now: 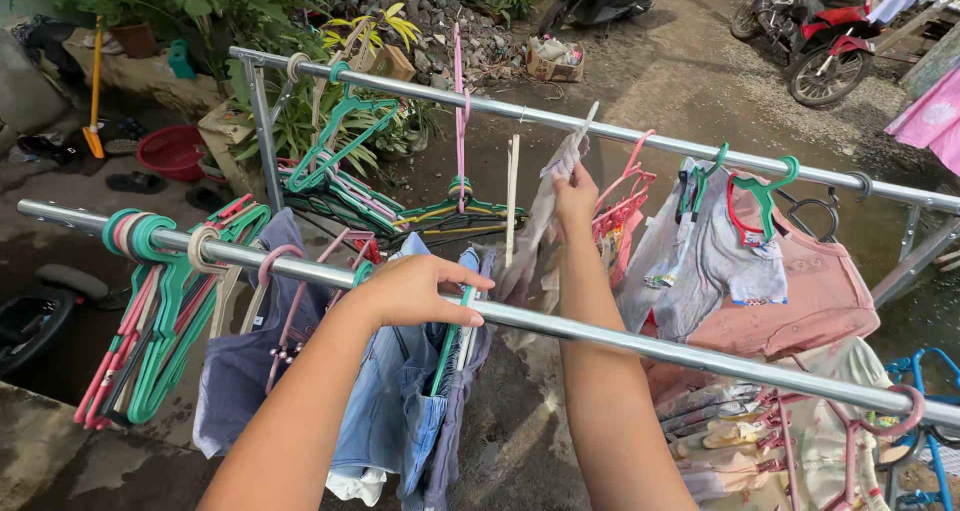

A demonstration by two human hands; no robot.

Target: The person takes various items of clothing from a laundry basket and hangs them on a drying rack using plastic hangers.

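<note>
Reaching across the near shiny metal drying rail [640, 343], the right hand [575, 196] is pinching a pale grey cloth garment [540, 233] up against the far metal rail [640, 134], while the left hand [420, 289] is gripping a teal plastic hanger [452, 343] on the near rail. By my reading, hanging is mid-step; next comes pairing garment and hanger, which calls for a steady grip on both.

Rails [620, 339] shiny smooth metal; hangers [150, 311] glossy plastic; garment [545, 221] soft matt cloth.
</note>
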